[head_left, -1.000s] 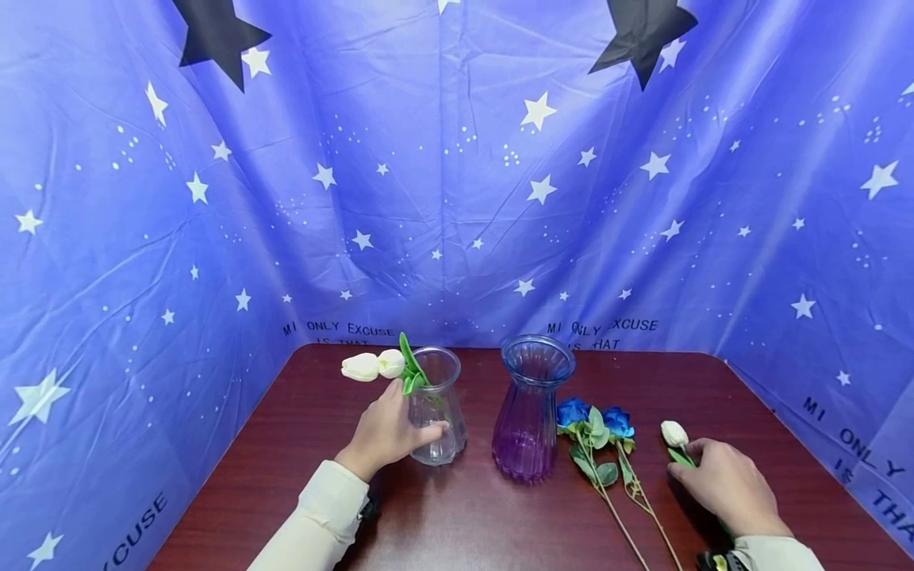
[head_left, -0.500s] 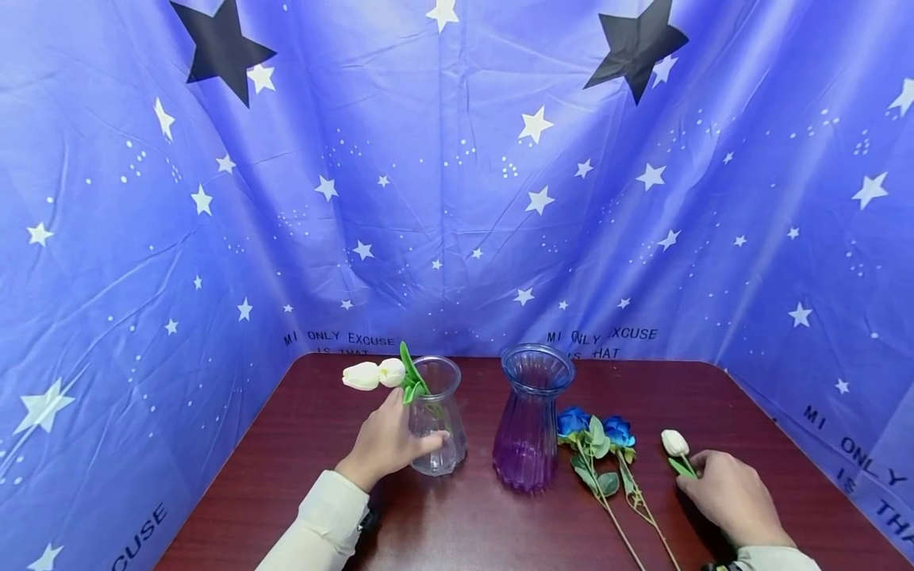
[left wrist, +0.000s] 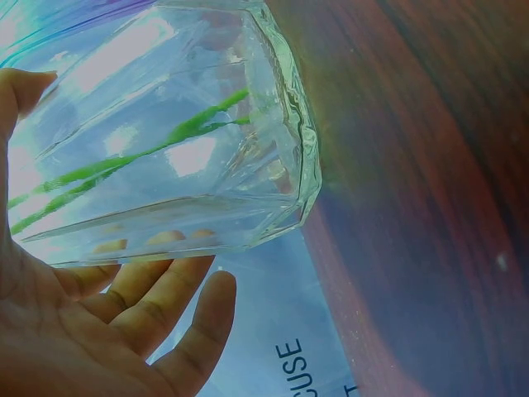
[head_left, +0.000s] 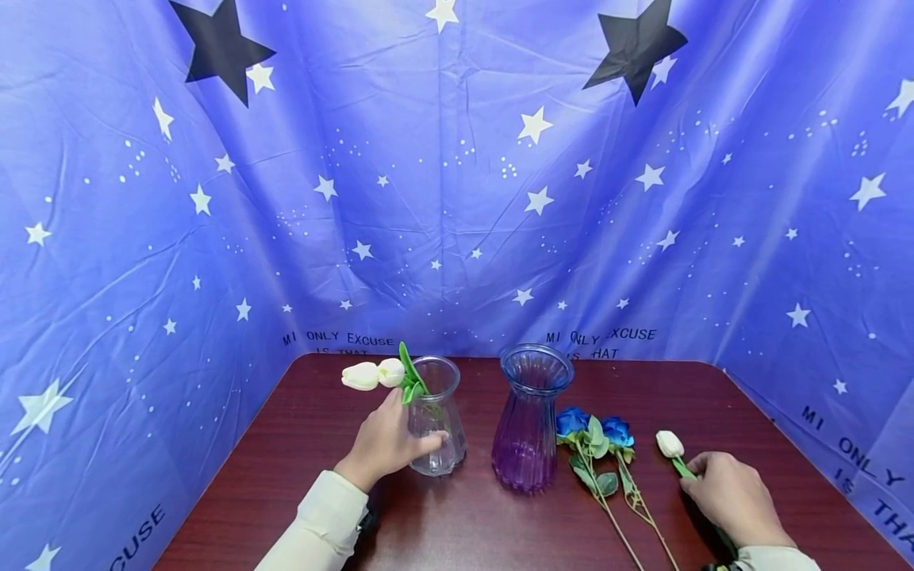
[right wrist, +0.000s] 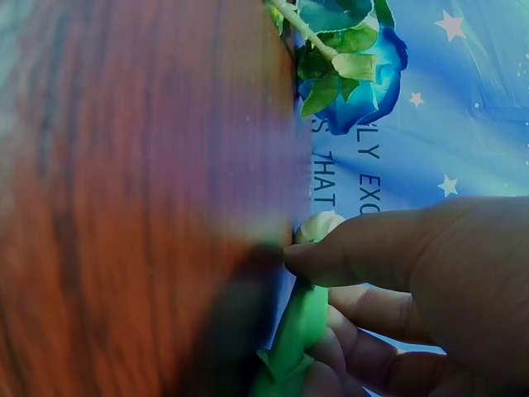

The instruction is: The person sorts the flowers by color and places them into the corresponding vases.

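A clear glass vase (head_left: 446,456) stands on the left of the table, two white tulips (head_left: 371,374) leaning left out of its mouth. Their green stems (left wrist: 124,161) show through the glass in the left wrist view. My left hand (head_left: 385,440) holds this vase, thumb on the near side and fingers round the far side. On the right, my right hand (head_left: 731,492) pinches a single white tulip (head_left: 670,444) by its green leaf and stem, low over the table. The right wrist view shows its green leaves (right wrist: 297,327) beside the thumb and curled fingers.
A blue-to-purple glass vase (head_left: 527,444) stands mid-table. Two blue roses (head_left: 616,432) with long stems lie between it and my right hand. A blue star-print cloth (head_left: 443,198) hangs behind the reddish-brown table (head_left: 457,531) and along its sides.
The head view has tilted up slightly, so things sit lower in it. The tulip in my right hand has swung a little to the left. My left hand stays on the clear vase.
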Demonstrator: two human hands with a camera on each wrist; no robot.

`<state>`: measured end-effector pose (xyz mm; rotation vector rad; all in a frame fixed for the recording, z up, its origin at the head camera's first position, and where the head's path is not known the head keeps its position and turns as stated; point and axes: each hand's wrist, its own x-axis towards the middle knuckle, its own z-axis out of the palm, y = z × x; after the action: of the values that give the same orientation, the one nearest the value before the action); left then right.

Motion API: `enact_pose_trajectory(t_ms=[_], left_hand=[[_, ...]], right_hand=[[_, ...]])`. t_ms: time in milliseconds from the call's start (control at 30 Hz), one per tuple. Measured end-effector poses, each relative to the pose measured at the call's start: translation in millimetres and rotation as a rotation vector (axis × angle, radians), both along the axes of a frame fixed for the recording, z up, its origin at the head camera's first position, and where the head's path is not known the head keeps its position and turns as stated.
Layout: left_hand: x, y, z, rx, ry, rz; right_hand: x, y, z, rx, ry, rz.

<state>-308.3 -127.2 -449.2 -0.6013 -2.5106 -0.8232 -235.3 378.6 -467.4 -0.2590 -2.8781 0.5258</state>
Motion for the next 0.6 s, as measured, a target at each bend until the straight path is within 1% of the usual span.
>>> enact_pose_trajectory(t_ms=[300,600], left_hand=[[-0.1,0.2,-0.9,-0.007,-0.001,0.013],[-0.8,0.6,-1.3,-0.01,0.02,0.006]], right_hand=[[1.5,-2.0,2.9,-0.02,-0.045,-0.024],[4.3,-1.9,6.3,-0.037,-0.138,-0.065]])
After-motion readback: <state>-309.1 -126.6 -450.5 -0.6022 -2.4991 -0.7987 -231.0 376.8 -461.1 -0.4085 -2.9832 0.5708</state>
